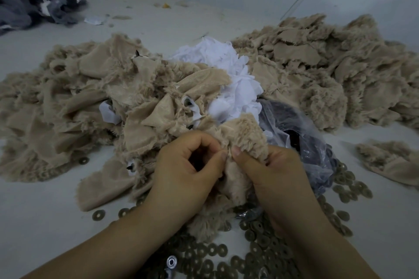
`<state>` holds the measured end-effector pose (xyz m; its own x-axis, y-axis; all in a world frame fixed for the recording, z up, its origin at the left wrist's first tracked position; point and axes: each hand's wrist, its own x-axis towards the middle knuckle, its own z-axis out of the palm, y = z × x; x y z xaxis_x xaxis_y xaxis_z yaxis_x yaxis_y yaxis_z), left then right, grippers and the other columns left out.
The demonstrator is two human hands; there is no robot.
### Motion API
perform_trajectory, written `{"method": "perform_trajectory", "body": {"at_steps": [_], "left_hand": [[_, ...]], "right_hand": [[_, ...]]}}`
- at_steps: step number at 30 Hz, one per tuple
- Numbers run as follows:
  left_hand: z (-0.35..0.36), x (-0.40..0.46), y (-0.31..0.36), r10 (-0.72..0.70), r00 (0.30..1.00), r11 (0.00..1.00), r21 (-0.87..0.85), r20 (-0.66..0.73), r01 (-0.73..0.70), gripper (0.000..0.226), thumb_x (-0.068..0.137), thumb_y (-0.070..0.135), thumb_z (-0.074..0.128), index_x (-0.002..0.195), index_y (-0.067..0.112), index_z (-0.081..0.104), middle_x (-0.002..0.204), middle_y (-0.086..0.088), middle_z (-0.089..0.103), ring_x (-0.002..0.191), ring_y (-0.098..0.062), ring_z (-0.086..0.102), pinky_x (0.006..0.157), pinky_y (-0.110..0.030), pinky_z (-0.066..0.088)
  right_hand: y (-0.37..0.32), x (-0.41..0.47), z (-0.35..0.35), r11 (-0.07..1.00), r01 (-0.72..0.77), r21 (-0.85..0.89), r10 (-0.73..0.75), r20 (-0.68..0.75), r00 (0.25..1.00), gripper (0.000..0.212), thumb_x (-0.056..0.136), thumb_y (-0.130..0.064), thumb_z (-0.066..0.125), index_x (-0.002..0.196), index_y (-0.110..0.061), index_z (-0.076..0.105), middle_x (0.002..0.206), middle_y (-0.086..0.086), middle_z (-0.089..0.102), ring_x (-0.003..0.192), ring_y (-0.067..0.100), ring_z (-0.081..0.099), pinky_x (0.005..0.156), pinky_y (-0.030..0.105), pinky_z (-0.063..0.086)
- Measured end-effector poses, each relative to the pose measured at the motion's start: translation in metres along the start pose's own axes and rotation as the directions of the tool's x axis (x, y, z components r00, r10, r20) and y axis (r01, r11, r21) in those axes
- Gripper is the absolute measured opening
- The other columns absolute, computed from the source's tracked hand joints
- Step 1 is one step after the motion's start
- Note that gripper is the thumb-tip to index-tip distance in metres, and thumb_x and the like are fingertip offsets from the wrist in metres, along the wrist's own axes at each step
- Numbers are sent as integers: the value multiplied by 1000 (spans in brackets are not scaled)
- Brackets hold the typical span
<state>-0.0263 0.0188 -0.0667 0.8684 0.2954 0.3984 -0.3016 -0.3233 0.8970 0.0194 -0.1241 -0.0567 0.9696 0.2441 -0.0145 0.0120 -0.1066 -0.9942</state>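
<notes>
Pinching beige plush piece (243,135) between curled fingers of left hand (188,165) and right hand (277,176), thumbs close together. Held just above worktop (45,210) front centre, over scattered washers (256,247), beside clear plastic bag (306,149), plush heaps (317,70) behind.

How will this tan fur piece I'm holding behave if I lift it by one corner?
Likely floppy: the fur piece bunches between the left hand and right hand. Probably light, since similar pieces in the heap show thin backing. Its shaggy nap should resist slipping.
</notes>
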Motion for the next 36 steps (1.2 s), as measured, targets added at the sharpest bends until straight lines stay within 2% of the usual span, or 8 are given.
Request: {"method": "perform_trajectory", "body": {"at_steps": [5, 8, 13, 16, 19, 23, 29, 36], "left_hand": [[-1, 1, -1, 49, 999, 998, -30, -13, -49, 13, 80, 4, 73, 86, 16, 75, 83, 6, 72, 78, -11, 69, 72, -21, 55], [-1, 2, 2, 126, 992, 991, 47, -4, -126, 13, 78, 6, 74, 86, 15, 78, 84, 7, 73, 83, -9, 69, 78, -20, 54], [0, 1, 5, 267, 964, 939, 228, -6, -258, 11, 79, 5, 73, 88, 11, 77, 88, -3, 63, 82, -7, 60, 72, -14, 48], [0, 1, 3, 313, 949, 896, 326, 19, -302, 4, 80, 7, 73, 83, 6, 76, 87, -4, 60, 81, -7, 57, 72, -14, 46], [-1, 1, 0, 336, 939, 857, 389, 77, -339, 9, 86, 15, 69, 84, 9, 75, 88, 0, 64, 83, -7, 59, 78, -16, 47], [1, 1, -4, 399, 908, 760, 508, 128, -406, 16, 89, 17, 63, 85, 6, 75, 90, -4, 66, 84, -14, 62, 79, -29, 51], [0, 7, 1, 274, 958, 906, 312, 88, -288, 8, 78, 6, 70, 80, 11, 76, 81, 5, 67, 77, -5, 63, 69, -15, 50], [-4, 9, 1, 83, 990, 988, 118, 113, -96, 14, 76, 14, 74, 88, 18, 79, 81, 6, 69, 77, -9, 66, 68, -20, 53]], "right_hand": [[0, 1, 0, 997, 21, -80, -24, -33, 999, 26, 88, -21, 72, 71, -2, 74, 66, 13, 73, 68, 39, 69, 59, 51, 57], [-2, 0, 0, 996, 25, -87, -29, -42, 999, 30, 88, -23, 72, 67, -1, 71, 62, 15, 70, 58, 35, 67, 53, 44, 56], [-2, -1, 2, 996, 20, -86, -22, -24, 999, 43, 88, -25, 70, 61, 7, 58, 56, 24, 59, 48, 17, 48, 44, 35, 41], [-5, -3, 2, 998, 4, -69, -5, -10, 1000, 41, 88, -26, 69, 68, 9, 61, 63, 25, 64, 50, 33, 56, 48, 44, 49], [-5, -2, 2, 999, -43, -25, 43, -12, 999, 37, 89, -23, 69, 80, 12, 64, 81, 33, 65, 78, 51, 60, 63, 58, 51], [-3, 0, 1, 999, -40, -5, 40, -23, 999, 40, 85, -26, 70, 75, 12, 61, 79, 36, 61, 60, 40, 60, 57, 42, 50], [-2, 1, -3, 968, -186, 168, 167, 120, 979, 9, 86, -15, 74, 88, -7, 77, 91, 20, 76, 90, 37, 73, 80, 49, 61], [-1, 5, -9, 831, -403, 383, 305, 292, 907, 38, 71, -20, 73, 104, -2, 75, 104, 19, 75, 98, 34, 73, 88, 45, 58]]}}
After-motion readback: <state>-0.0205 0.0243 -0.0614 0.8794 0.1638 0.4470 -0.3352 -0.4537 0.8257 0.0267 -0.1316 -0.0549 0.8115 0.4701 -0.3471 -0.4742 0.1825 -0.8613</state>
